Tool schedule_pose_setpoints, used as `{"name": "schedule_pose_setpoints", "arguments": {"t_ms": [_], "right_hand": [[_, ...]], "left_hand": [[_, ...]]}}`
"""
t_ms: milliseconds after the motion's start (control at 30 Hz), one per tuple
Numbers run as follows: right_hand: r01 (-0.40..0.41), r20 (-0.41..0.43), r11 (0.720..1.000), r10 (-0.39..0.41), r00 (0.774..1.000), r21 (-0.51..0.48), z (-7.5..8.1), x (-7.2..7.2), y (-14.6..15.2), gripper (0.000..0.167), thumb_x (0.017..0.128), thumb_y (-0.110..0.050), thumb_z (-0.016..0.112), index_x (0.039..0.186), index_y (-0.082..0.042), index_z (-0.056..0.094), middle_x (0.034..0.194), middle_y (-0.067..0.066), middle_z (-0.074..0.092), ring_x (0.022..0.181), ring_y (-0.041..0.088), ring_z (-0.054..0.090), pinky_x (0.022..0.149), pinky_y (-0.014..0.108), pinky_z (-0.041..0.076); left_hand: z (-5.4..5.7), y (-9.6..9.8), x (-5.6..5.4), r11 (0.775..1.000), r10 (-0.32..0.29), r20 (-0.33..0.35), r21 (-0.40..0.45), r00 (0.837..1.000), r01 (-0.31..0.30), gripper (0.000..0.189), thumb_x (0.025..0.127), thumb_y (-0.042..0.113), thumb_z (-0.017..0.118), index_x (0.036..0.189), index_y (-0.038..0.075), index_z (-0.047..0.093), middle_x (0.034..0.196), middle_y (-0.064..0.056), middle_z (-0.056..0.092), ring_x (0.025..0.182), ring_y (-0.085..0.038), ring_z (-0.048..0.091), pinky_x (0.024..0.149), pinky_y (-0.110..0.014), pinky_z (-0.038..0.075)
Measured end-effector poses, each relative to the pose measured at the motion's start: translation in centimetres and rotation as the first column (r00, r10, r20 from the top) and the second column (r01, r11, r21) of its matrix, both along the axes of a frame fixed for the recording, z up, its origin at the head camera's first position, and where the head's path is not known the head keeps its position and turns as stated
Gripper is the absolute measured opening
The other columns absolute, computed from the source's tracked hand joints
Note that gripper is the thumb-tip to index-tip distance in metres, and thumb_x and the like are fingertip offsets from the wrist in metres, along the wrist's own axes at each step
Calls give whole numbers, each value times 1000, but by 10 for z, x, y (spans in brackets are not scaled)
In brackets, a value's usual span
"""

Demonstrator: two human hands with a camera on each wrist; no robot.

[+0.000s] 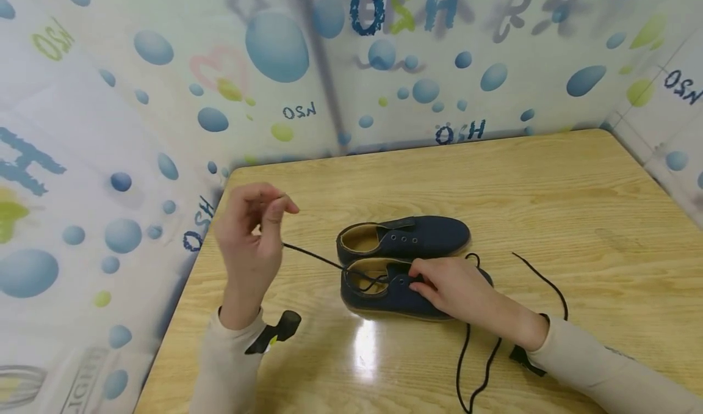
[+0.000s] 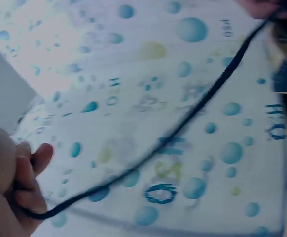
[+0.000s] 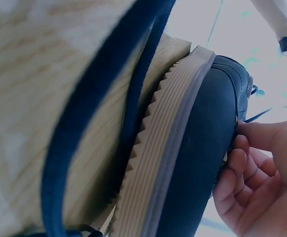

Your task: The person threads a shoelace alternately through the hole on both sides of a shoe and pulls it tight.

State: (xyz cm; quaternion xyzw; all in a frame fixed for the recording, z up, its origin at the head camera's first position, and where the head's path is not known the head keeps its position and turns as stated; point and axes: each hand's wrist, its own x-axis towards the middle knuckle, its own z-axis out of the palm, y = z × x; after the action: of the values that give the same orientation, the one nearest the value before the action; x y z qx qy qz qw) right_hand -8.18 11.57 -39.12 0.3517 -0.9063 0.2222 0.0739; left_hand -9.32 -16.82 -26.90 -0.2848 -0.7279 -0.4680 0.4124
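Observation:
A dark blue lace-up shoe (image 1: 373,304) with a tan sole lies on the table, toe to the right. My right hand (image 1: 461,286) pinches the edge of its eyelet flap; the right wrist view shows the thumb and fingers (image 3: 234,163) at that edge. Raised at the left, my left hand (image 1: 249,243) grips a dark shoelace (image 1: 313,254) with curled fingers. In the left wrist view the lace (image 2: 183,123) runs from those fingers toward the shoe, sagging slightly. More lace lies inside the shoe opening. My right hand hides part of the eyelets.
A matching shoe (image 1: 442,234) sits right behind the first, with bare eyelets on its visible side. Loose lace (image 1: 460,365) trails over the table's near side, and another lace length (image 1: 549,281) lies at the right. Patterned sheeting (image 1: 417,66) surrounds the wooden table (image 1: 549,200).

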Motion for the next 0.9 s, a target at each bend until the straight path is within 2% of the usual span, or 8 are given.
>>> {"name": "schedule_pose_setpoints", "arguments": {"t_ms": [67, 267, 367, 467, 567, 733, 800, 900], "right_hand": [[3, 2, 1000, -3, 1000, 1, 0, 0, 0, 11, 87, -24, 76, 95, -21, 69, 63, -14, 56, 51, -7, 38, 47, 14, 32], [4, 12, 1000, -4, 1000, -7, -1, 0, 1, 11, 87, -25, 75, 95, -21, 69, 62, -14, 54, 51, -7, 37, 47, 14, 31], [7, 9, 1000, -7, 1000, -8, -1, -1, 1, 11, 87, -25, 76, 95, -22, 69, 62, -15, 53, 51, -7, 38, 47, 14, 31], [8, 12, 1000, -8, 1000, -5, -1, -1, 1, 11, 87, -26, 76, 94, -22, 69, 62, -15, 52, 51, -7, 37, 47, 14, 31], [9, 23, 1000, -9, 1000, -3, 0, -1, 0, 10, 88, -26, 75, 95, -22, 69, 61, -15, 52, 50, -7, 37, 46, 14, 31], [14, 41, 1000, -14, 999, -1, 0, -1, 0, 11, 88, -26, 75, 97, -21, 70, 61, -15, 52, 51, -7, 37, 47, 14, 31], [15, 43, 1000, -15, 999, 0, 0, -1, 0, 12, 88, -26, 75, 97, -21, 70, 61, -15, 51, 51, -7, 37, 47, 15, 31], [10, 39, 1000, -10, 999, -4, 0, -1, 0, 13, 88, -25, 75, 97, -20, 70, 61, -15, 52, 51, -7, 37, 48, 14, 32]], "left_hand": [[-10, 3, -5, 973, 40, 70, -230, 997, -23, 10, 94, 5, 65, 96, -4, 62, 76, -10, 69, 49, -3, 47, 47, -15, 34], [-34, 22, -10, 747, 54, 177, -660, 983, 78, 6, 93, 16, 68, 99, 15, 67, 86, 5, 73, 60, -3, 56, 55, -19, 44], [-37, 30, -11, 760, -5, 164, -640, 986, 111, 4, 93, 17, 69, 96, 16, 69, 93, 4, 73, 75, -8, 60, 64, -22, 48], [-33, 34, -10, 842, -100, 146, -514, 984, 162, 2, 92, 16, 70, 93, 14, 70, 100, -1, 68, 79, -12, 55, 68, -23, 46], [-23, 38, -4, 912, -275, 170, -265, 946, 312, 10, 95, 15, 65, 93, 5, 66, 94, -8, 64, 69, -9, 54, 62, -18, 47], [-8, 44, 3, 806, -592, 125, 101, 796, 584, 29, 101, 16, 54, 91, -11, 50, 82, -18, 64, 73, -12, 68, 63, -26, 58], [-9, 43, 3, 770, -636, 166, 84, 753, 632, 28, 102, 17, 53, 92, -9, 50, 84, -17, 65, 80, -15, 69, 69, -29, 59], [-18, 41, 0, 768, -566, 348, -107, 747, 631, 20, 101, 21, 56, 94, 3, 56, 87, -8, 65, 80, -11, 64, 70, -25, 55]]}}
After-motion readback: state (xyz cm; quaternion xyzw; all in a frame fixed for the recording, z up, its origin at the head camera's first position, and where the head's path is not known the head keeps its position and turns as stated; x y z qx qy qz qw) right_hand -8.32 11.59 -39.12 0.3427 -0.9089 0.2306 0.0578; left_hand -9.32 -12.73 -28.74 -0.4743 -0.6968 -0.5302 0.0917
